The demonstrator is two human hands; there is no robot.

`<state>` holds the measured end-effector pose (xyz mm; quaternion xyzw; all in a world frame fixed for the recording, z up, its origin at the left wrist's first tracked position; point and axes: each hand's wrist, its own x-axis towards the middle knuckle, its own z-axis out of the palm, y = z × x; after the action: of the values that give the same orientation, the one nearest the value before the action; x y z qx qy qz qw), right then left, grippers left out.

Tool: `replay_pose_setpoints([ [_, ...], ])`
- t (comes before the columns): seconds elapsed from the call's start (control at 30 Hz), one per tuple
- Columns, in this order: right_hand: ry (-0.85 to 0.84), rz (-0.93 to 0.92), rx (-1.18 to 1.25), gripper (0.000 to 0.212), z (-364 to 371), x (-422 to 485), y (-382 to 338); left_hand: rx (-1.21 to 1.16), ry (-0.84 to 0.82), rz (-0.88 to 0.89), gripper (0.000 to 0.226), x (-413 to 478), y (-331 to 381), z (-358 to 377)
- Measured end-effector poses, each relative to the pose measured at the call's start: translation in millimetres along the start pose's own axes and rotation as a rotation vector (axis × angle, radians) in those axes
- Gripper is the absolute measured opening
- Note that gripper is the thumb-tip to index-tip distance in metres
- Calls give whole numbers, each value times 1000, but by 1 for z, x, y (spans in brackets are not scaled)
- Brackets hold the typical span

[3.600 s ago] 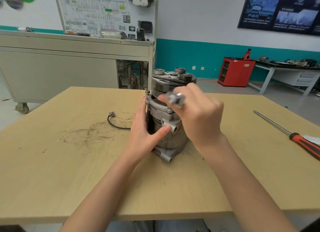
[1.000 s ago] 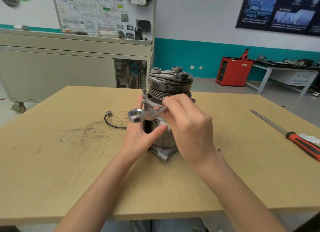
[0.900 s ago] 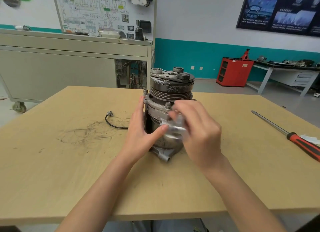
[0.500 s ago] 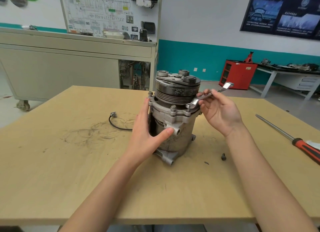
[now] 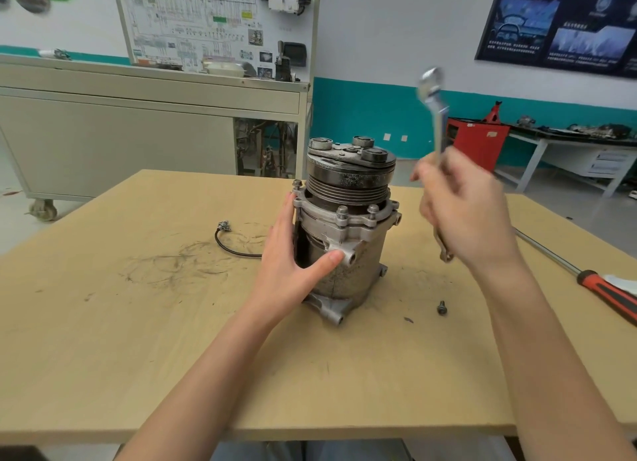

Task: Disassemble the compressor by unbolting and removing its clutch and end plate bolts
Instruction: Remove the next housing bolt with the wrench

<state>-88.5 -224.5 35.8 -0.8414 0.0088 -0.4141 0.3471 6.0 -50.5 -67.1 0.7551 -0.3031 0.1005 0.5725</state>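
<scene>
Unbolting looked partway done: the compressor (image 5: 344, 250) stood upright mid-table (image 5: 138, 322), one loose bolt (image 5: 442, 308) beside it, left hand (image 5: 293, 257) flat-fingered against its side, right hand (image 5: 468, 212) curled round a raised wrench (image 5: 436, 116), which next needed seating on a remaining flange bolt (image 5: 342, 212).

The compressor (image 5: 344, 240) against the left fingers (image 5: 284, 226) is cast metal, dull grey and rough, grimy lower down; its pulley (image 5: 348, 188) above those fingers is dark, worn metal. The wrench (image 5: 435, 116) in the right fingers (image 5: 448, 185) is shiny polished metal. Below them lies a dark matt metal bolt (image 5: 442, 307). The counter (image 5: 138, 322) is pale matt wood, scuffed dark left of the left fingers. Right of the right fingers, the screwdriver (image 5: 603, 286) has a bright metal shaft and a glossy red-and-black handle
</scene>
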Motion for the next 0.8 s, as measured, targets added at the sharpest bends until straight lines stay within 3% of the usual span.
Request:
replay_pose_setpoints([
  [0.1, -81, 13, -278, 29, 17, -12, 0, 8, 4, 5, 106, 0, 0, 0],
  [0.3, -59, 2, -495, 34, 31, -14, -1, -11, 10, 2, 105, -1, 1, 1],
  [0.37, -48, -36, -430, 28, 29, -11, -5, -12, 6, 2, 103, 0, 1, 1],
  [0.5, 81, -32, -74, 13, 7, 8, -19, -7, 3, 4, 100, 0, 3, 0],
  [0.57, 81, 5, -61, 14, -10, 18, -15, -9, -2, -5, 101, 0, 3, -1],
  [0.67, -91, 189, -197, 15, -30, 19, 18, 2, -9, -1, 104, 0, 3, -1],
  [0.8, -457, 625, -510, 19, -37, 0, 91, -30, 11, -6, 112, 8, 4, -5],
])
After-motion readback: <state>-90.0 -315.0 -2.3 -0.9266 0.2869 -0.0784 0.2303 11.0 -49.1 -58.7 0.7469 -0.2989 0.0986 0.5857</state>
